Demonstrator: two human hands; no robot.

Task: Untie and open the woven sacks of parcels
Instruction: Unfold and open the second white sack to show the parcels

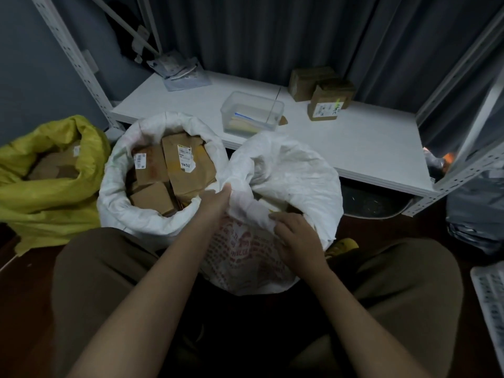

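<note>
you are rolling down the mouth of the printed white sack at 6 o'clock between your knees, left hand pinching its rim, right hand clamping the near edge; next, i judge, is folding that collar outward.

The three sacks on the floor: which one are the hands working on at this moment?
The white sack with red print, nearest the person: the left hand and right hand both grip its rim. The middle white sack and yellow sack lie untouched.
</note>
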